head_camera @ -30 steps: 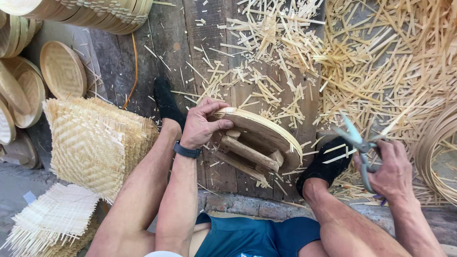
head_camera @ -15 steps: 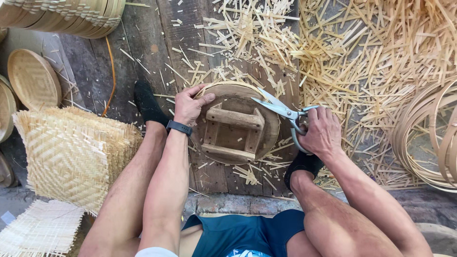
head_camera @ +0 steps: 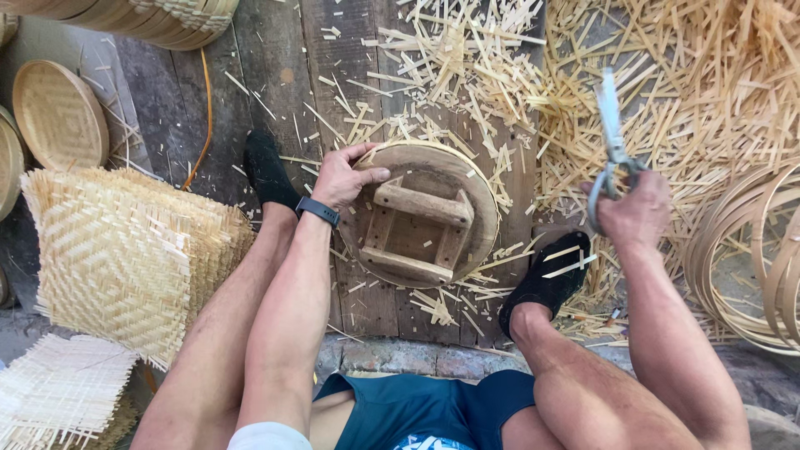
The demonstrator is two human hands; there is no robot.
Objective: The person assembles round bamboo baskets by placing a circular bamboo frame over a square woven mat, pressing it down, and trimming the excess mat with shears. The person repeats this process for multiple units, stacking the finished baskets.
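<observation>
My left hand (head_camera: 343,177) grips the upper left rim of a round wooden form (head_camera: 425,215) with a cross-braced frame on its face, held between my knees above the plank floor. My right hand (head_camera: 637,212) is off to the right of the form, closed on the handles of grey metal scissors (head_camera: 608,125) whose blades point up and away. A dark watch band sits on my left wrist. My feet in black shoes (head_camera: 546,283) rest on either side of the form.
Cut bamboo strips (head_camera: 667,75) litter the floor ahead and to the right. A stack of woven square mats (head_camera: 125,250) lies at left, round woven trays (head_camera: 58,117) beyond it, and bamboo hoops (head_camera: 750,267) at right.
My right hand has drawn the scissors away from the form's rim to the right and raised them. The form has turned slightly in my left hand.
</observation>
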